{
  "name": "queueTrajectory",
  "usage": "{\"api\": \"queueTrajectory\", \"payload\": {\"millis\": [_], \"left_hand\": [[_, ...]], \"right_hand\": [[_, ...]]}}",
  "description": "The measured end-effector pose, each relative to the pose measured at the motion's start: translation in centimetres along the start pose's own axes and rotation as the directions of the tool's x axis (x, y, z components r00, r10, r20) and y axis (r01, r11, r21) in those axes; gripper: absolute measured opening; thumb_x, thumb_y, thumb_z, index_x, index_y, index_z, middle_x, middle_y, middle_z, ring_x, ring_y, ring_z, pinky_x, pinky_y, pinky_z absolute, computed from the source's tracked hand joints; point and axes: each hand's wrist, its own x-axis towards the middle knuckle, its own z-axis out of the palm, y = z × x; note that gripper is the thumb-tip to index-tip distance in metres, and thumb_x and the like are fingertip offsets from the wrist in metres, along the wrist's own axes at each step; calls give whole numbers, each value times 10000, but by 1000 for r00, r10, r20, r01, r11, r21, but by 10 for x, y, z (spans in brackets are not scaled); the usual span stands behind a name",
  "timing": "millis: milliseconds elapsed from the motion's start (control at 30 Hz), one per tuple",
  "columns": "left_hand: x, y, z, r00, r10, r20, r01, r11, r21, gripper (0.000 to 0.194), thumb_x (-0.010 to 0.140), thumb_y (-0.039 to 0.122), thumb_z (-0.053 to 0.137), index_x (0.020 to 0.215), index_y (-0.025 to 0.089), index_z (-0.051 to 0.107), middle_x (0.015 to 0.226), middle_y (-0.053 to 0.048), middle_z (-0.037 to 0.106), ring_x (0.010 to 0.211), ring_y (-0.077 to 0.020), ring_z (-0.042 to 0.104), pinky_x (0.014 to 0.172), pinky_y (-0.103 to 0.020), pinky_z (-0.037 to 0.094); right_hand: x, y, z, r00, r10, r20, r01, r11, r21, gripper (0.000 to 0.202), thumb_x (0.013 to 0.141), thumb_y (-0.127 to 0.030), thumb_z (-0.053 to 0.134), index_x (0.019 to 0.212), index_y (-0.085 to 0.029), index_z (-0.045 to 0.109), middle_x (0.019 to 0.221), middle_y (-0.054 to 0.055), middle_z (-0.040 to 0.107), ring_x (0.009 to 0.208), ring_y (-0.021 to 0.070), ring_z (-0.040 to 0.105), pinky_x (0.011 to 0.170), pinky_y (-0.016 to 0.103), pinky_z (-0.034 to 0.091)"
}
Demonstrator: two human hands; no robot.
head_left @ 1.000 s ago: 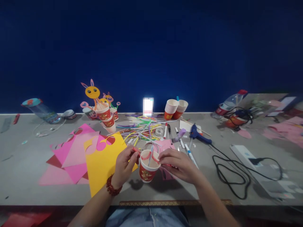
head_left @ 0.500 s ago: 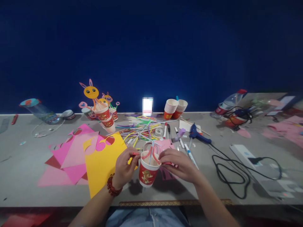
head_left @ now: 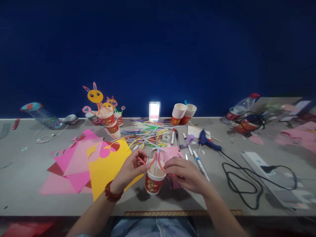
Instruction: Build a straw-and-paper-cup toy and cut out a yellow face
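A red and white paper cup [head_left: 155,184] with a gold figure stands upright in front of me, between my hands. Pink-red pipe cleaners [head_left: 161,163] rise with a pale stick from inside it and bend outward over the rim to both sides. My left hand [head_left: 132,169] is at the cup's left rim, fingers closed on the left pipe cleaner, whose end sticks out past them. On the right rim, my right hand [head_left: 185,172] pinches the other pipe cleaner; its fingertips are partly hidden.
Coloured paper sheets [head_left: 108,177] lie left. Behind the cup are a pile of pipe cleaners [head_left: 148,133], markers [head_left: 201,166] and stacked cups [head_left: 178,115]. Finished-looking rabbit-faced cups [head_left: 107,120] stand back left. A blue glue gun [head_left: 208,141], its cable and a power strip [head_left: 269,177] lie right.
My left hand has turned and moved its thumb onto the cup's left rim, with the pipe cleaner bent there. My right hand stays at the right rim, shifted slightly.
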Motion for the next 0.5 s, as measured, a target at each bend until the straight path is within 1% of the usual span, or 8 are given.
{"api": "queueTrajectory", "payload": {"millis": [33, 100, 200, 300, 367, 433, 500], "left_hand": [[1, 2, -1, 1000, -18, 17, 17, 999, 37, 300, 811, 381, 752, 975, 196, 581, 892, -10, 572, 775, -143, 536, 691, -242, 446], [2, 5, -1, 999, -17, 36, 12, 993, 121, 255, 824, 387, 737, 902, 184, 603, 856, -12, 581, 752, -142, 533, 669, -239, 436], [5, 8, 1, 999, 44, 23, -48, 974, 223, 227, 845, 378, 709, 807, 175, 616, 808, -19, 588, 736, -147, 535, 652, -244, 433], [7, 10, 2, 995, 98, 12, -98, 965, 245, 228, 834, 366, 718, 752, 169, 639, 794, -26, 593, 734, -150, 553, 632, -242, 451], [7, 11, 1, 997, 78, -5, -76, 978, 194, 209, 850, 376, 697, 816, 171, 676, 799, -23, 600, 676, -134, 560, 588, -234, 464], [6, 11, 0, 998, 53, -44, -47, 991, 124, 222, 881, 381, 657, 984, 187, 688, 787, -5, 592, 602, -109, 552, 552, -226, 472], [4, 10, -2, 993, 75, -94, -67, 994, 87, 280, 894, 371, 645, 1120, 207, 659, 764, 13, 571, 588, -102, 550, 552, -222, 482]], "right_hand": [[0, 0, 1, 1000, 2, 12, -2, 1000, -20, 222, 987, -148, 477, 1101, -212, 656, 1037, 99, 708, 939, 179, 648, 780, 279, 521], [-1, 0, 2, 999, 9, 37, -7, 998, -56, 250, 970, -118, 471, 1106, -216, 656, 1045, 94, 709, 945, 180, 647, 776, 281, 520], [-2, -1, 3, 998, 9, 63, -4, 997, -79, 275, 950, -103, 465, 1110, -217, 657, 1061, 95, 707, 956, 183, 644, 772, 283, 522], [-2, -1, 4, 998, 2, 63, 2, 998, -65, 252, 956, -117, 472, 1094, -209, 662, 1060, 101, 709, 955, 185, 647, 776, 285, 527], [-2, -1, 3, 999, -4, 51, 6, 999, -35, 227, 972, -134, 476, 1083, -206, 661, 1046, 101, 711, 960, 182, 651, 792, 281, 529], [-2, -1, 3, 999, -5, 43, 5, 1000, -2, 208, 983, -146, 484, 1085, -202, 656, 1046, 105, 711, 972, 180, 652, 810, 280, 529], [-3, -1, 3, 999, 3, 42, -3, 1000, 16, 193, 983, -151, 497, 1091, -197, 650, 1055, 111, 710, 986, 184, 651, 823, 285, 529]]}}
